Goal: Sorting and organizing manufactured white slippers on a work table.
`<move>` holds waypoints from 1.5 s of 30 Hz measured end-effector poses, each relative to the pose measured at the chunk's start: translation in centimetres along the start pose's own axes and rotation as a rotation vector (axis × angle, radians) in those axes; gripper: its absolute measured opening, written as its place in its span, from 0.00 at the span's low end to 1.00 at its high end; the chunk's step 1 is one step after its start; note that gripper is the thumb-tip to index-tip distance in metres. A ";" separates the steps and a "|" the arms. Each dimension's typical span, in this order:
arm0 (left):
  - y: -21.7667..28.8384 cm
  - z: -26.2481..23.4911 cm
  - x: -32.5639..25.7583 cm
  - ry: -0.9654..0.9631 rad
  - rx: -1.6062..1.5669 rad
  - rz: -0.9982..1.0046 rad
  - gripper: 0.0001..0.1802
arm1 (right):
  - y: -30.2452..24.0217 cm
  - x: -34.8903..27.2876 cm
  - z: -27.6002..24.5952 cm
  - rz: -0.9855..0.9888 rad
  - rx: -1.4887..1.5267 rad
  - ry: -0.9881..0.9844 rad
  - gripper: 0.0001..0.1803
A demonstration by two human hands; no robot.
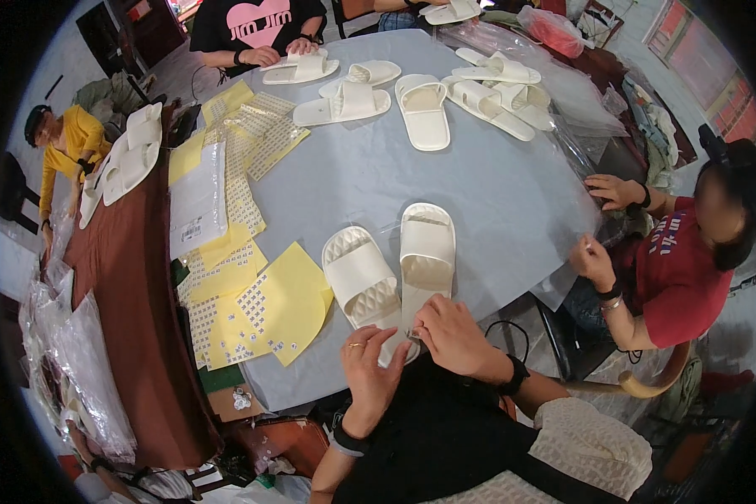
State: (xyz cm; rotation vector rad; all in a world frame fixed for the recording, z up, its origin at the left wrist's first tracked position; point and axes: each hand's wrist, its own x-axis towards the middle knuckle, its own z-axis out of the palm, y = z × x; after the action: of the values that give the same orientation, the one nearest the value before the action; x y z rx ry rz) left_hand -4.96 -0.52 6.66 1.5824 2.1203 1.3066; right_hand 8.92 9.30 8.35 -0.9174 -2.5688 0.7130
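Two white slippers with quilted straps lie side by side on the grey-covered table, in front of me: the left slipper [359,273] and the right slipper [427,244]. Over the left slipper's heel end is my left hand [368,370], its thumb and bent forefinger apart, with a ring on one finger. My right hand [455,338] is closed in a pinch by the right slipper's heel, close to the left fingertips. Whatever sits in that pinch is too small to make out. Left of the slippers, a yellow sheet [298,294] carries small printed stickers.
More sticker sheets [260,126] and a clear plastic packet [200,202] cover the table's left side. Several white slippers [422,113] lie across the far side. One person in red sits at right; others work at the far edge and left, beside a brown-covered table [134,319].
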 end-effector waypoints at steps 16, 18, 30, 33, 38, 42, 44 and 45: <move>0.1 1.2 -0.2 -0.039 -0.201 -0.096 0.05 | 0.3 -0.7 0.2 -0.013 -0.003 -0.008 0.07; -0.2 1.5 -0.3 -0.065 -0.194 -0.095 0.05 | 0.3 -0.8 0.1 -0.014 0.002 -0.011 0.07; -1.6 1.1 -0.9 -0.012 -0.214 -0.251 0.06 | 1.0 -0.9 0.8 0.070 0.070 0.018 0.06; -1.9 -0.3 -0.1 0.036 -0.156 -0.285 0.05 | 2.6 -0.5 0.9 0.144 0.004 0.034 0.06; -3.6 -2.0 0.0 0.138 -0.065 -0.413 0.07 | 4.0 -0.3 2.3 0.201 -0.039 0.014 0.05; -5.5 -2.9 -0.1 0.221 -0.006 -0.454 0.07 | 3.9 -0.3 2.9 0.202 -0.041 0.027 0.05; -6.5 -3.4 0.1 0.238 0.046 -0.421 0.08 | 3.7 -0.2 2.9 0.218 -0.038 0.061 0.05; -6.8 -3.8 0.4 0.254 0.067 -0.403 0.08 | 3.7 -0.1 2.9 0.215 -0.035 0.064 0.05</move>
State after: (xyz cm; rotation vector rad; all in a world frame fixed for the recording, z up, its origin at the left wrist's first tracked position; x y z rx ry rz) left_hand -12.09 -2.46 4.07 0.9714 2.4870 1.3595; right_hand 9.56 10.74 3.87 -1.2205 -2.4583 0.6853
